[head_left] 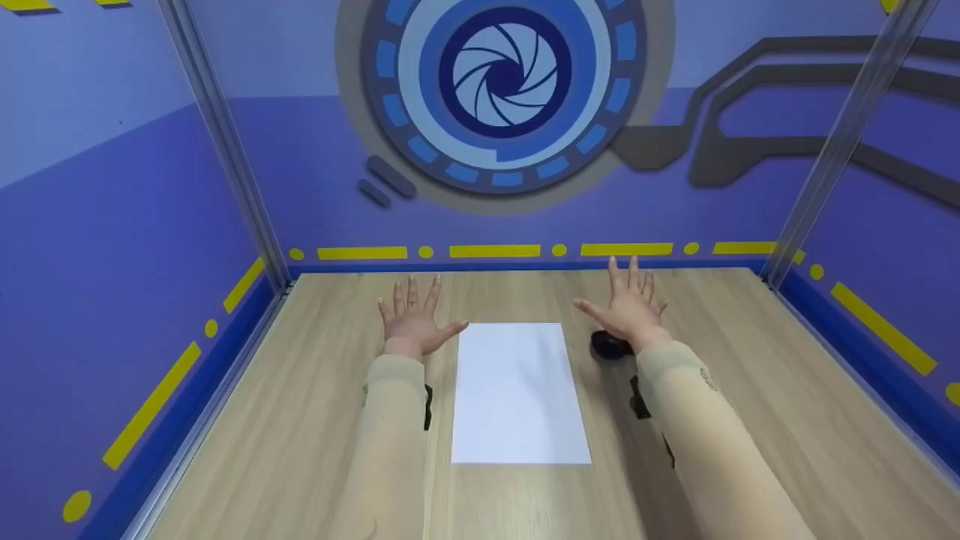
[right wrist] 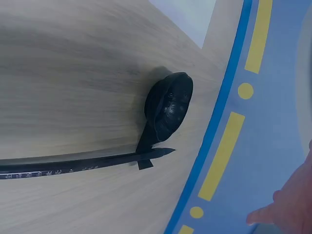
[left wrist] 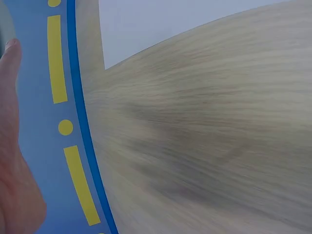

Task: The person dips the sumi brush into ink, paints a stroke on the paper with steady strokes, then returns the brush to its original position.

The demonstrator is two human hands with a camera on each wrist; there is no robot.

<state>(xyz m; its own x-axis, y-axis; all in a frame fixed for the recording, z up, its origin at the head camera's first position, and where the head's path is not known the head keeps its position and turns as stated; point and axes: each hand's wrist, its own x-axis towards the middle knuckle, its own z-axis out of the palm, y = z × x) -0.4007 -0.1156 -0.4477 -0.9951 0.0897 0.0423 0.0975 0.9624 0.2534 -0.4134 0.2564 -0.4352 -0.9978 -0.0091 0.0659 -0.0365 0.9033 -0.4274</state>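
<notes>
My left hand [head_left: 412, 322] is held up with its fingers spread, near the far left corner of a white sheet of paper [head_left: 517, 394]. On the other side my right hand [head_left: 631, 309] is raised too, its fingers spread and holding nothing. Beneath it stands a small black dish [head_left: 609, 346]. The right wrist view shows this dish [right wrist: 168, 107] with a fluted rim. Beside it a black calligraphy brush [right wrist: 73, 165] with pale characters lies across a small black rest [right wrist: 145, 141]. In the head view the right forearm hides most of the brush.
The wood-grain table [head_left: 315, 450] is enclosed by blue panels with yellow markings at the back [head_left: 495, 251] and both sides. Metal posts [head_left: 240, 172] stand at the back corners. A dark attachment [head_left: 428, 407] shows at the left wrist.
</notes>
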